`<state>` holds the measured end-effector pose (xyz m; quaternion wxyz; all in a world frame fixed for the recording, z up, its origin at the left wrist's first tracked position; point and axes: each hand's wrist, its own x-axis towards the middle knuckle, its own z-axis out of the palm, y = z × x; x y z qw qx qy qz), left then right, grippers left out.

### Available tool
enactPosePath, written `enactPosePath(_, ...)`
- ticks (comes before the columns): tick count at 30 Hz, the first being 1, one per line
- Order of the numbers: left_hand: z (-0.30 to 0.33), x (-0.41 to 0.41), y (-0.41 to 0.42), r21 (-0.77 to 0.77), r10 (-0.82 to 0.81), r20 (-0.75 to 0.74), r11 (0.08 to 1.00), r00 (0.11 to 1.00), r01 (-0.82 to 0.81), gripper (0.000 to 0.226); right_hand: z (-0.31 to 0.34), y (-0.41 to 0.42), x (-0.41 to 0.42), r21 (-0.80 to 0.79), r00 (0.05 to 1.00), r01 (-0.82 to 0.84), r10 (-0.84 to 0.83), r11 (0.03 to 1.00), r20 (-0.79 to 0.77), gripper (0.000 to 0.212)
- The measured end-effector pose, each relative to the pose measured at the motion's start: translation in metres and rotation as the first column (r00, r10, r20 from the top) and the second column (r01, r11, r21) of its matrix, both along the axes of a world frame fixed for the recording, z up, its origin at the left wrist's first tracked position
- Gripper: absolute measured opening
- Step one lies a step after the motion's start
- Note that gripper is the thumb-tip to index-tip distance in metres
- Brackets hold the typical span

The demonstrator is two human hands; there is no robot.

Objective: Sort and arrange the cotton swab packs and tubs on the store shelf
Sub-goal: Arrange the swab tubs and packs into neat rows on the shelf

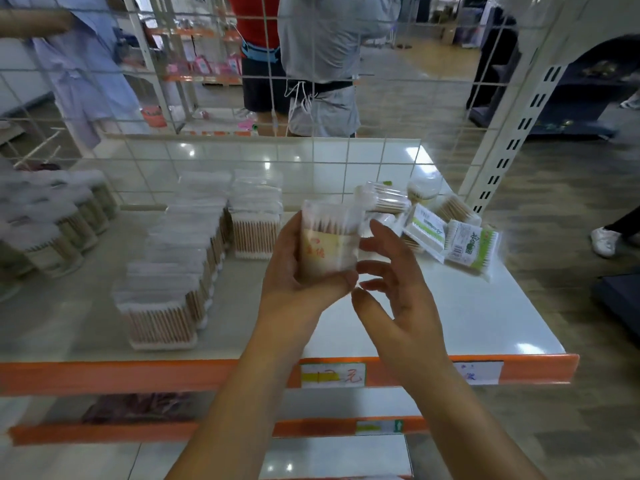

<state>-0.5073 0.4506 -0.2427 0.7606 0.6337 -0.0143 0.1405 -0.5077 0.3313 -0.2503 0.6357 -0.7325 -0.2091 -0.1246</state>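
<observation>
Gripping a clear tub of cotton swabs (329,242) at the centre of the frame, the left hand (294,271) held it upright above the white shelf (467,306). The right hand (394,271) hovered just beside it, fingers spread and empty. Loose swab packs (446,233) lay jumbled at centre right, while stacked packs (180,265) stood in rows at centre left.

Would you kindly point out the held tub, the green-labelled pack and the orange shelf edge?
held tub (329,247), head view, label front.
green-labelled pack (471,245), head view, printed face.
orange shelf edge (138,375), head view, front strip.

Clear swab tub (329,242), upright, hand-held
</observation>
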Motion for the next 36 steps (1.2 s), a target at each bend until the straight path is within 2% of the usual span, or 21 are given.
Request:
enactPosePath(4, -0.002, -0.007, 0.026, -0.105, 0.014, 0.035, 0.994, 0.999, -0.010, 0.070, 0.009, 0.020, -0.005, 0.044, 0.998, -0.055, 0.056, 0.997, -0.020, 0.057)
enactPosePath(8, 0.001, -0.019, 0.057, -0.131, 0.030, 0.054, 0.991, 0.998, -0.023, 0.051, 0.013, 0.051, -0.013, 0.156, 0.985, -0.115, 0.132, 0.981, -0.107, 0.054)
enactPosePath(15, 0.005, -0.045, 0.124, -0.094, 0.125, 0.057, 0.988, 0.991, -0.119, 0.081, 0.016, 0.115, -0.022, 0.218, 0.952, -0.216, 0.255, 0.952, -0.172, 0.050)
enactPosePath(27, -0.006, -0.076, 0.223, -0.032, 0.223, 0.039, 0.975, 0.974, -0.222, 0.076, 0.009, 0.218, -0.035, 0.191, 0.909, -0.297, 0.338, 0.936, -0.243, 0.045)
enactPosePath(29, -0.010, -0.078, 0.238, 0.003, 0.258, 0.043, 0.966, 0.965, -0.259, 0.077, 0.008, 0.234, -0.035, 0.162, 0.908, -0.296, 0.330, 0.941, -0.259, 0.046)
enactPosePath(33, -0.007, -0.080, 0.266, 0.204, 0.315, 0.130, 0.919, 0.940, -0.336, 0.070, 0.015, 0.268, -0.028, 0.113, 0.900, -0.308, 0.327, 0.945, -0.286, 0.058)
enactPosePath(36, -0.011, -0.080, 0.286, 0.340, 0.355, 0.187, 0.851, 0.916, -0.400, 0.069, 0.024, 0.295, -0.030, -0.034, 0.914, -0.332, 0.313, 0.943, -0.259, 0.069)
